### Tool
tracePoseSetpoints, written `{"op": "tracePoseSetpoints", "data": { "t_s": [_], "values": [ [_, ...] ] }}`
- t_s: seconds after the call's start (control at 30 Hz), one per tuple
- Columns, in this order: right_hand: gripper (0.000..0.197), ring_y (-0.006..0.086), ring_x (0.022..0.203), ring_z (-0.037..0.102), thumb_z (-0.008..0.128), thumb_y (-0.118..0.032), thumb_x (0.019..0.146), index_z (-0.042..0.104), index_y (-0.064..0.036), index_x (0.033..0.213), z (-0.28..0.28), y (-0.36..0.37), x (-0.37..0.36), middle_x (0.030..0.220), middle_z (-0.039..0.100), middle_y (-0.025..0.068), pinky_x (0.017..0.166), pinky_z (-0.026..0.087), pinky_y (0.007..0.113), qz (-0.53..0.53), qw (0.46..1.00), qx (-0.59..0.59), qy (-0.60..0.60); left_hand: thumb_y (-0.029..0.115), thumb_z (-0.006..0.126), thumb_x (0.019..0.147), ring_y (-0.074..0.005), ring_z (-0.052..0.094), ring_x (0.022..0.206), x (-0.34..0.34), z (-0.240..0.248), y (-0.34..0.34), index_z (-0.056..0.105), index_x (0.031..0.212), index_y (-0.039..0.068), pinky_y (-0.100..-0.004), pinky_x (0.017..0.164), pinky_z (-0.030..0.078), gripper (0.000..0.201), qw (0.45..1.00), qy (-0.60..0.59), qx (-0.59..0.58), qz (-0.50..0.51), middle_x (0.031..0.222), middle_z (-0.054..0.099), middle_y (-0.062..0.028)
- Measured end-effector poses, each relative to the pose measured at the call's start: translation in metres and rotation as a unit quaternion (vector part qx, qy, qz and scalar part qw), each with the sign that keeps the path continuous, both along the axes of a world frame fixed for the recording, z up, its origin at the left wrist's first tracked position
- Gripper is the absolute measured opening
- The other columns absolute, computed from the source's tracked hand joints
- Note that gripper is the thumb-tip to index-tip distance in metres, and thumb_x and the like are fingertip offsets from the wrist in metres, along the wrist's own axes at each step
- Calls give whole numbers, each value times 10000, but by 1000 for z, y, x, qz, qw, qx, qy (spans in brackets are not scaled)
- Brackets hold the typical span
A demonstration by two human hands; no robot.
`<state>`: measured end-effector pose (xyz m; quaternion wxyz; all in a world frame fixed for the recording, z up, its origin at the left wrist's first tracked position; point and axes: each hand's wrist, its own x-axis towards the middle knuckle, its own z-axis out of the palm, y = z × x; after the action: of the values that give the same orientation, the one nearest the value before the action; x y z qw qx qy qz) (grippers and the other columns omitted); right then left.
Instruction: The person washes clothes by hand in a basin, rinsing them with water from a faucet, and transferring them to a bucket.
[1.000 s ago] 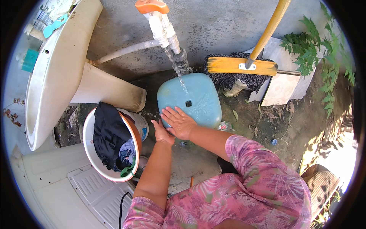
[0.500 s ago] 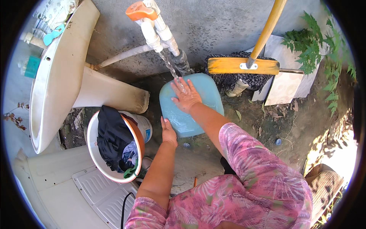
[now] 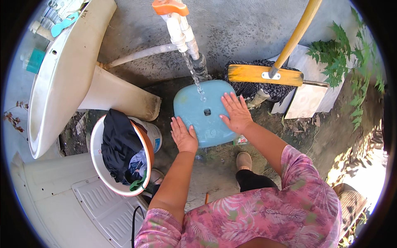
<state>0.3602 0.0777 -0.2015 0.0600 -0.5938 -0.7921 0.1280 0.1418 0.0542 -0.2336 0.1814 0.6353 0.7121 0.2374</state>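
Comparing this moment with half a second ago, I find the right hand out of the falling water and set on the right-hand edge of the light-blue, rounded-square plastic stool. The left hand lies at its near-left side. Both hands are apart, with fingers extended and neither gripping; how hard they press, I cannot tell. To my judgement, rinsing is in hand: the stream now reaches the top unbroken, and the hands appear to steady the stool from both sides.

The stool stands on the damp, dark ground below the white plastic tap with an orange handle, right of the white, orange-sided bucket. Its top, with a small square hole in the middle, faces up toward me. Being nearly as wide as deep, it shows no clear long axis.
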Motion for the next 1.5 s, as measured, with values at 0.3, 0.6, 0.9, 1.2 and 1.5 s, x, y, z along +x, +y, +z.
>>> {"op": "tracePoseSetpoints", "data": {
  "t_s": [0.3,0.6,0.9,1.2,1.5],
  "values": [
    [576,184,1357,52,340,-395,896,212,-124,1388,-11,66,-104,1462,143,27,1089,1,425,59,997,-21,47,208,406,865,-289,104,1346,5,14,3,228,1347,-25,-450,1072,66,564,968,163,12,-193,1448,127,-164],
    [515,225,1336,139,417,-368,880,302,-205,1355,17,6,12,1437,207,38,1068,29,497,8,998,-24,-56,356,514,847,-395,263,1262,0,9,21,144,1384,51,-383,1012,292,720,993,-71,-77,53,1410,148,-247],
    [518,261,965,517,575,-60,769,400,-42,1256,224,76,-37,1042,519,156,817,436,330,16,830,340,442,355,473,855,-383,70,1325,-10,20,-45,233,1375,79,-480,1056,130,637,975,125,-39,-180,1452,84,-160],
    [719,242,836,529,495,28,771,141,-57,1391,264,48,-84,985,502,155,751,448,293,43,882,196,427,304,488,862,-328,118,1331,-23,27,-58,175,1384,56,-388,1063,183,657,982,18,-106,-157,1454,81,-154],
    [619,258,995,529,689,-257,715,427,20,1203,43,6,10,1042,541,169,837,431,349,-265,903,37,337,317,558,849,-267,429,1172,-28,27,-17,164,1381,24,-307,948,348,724,928,-274,-246,53,1313,388,-197]
  ]
}}
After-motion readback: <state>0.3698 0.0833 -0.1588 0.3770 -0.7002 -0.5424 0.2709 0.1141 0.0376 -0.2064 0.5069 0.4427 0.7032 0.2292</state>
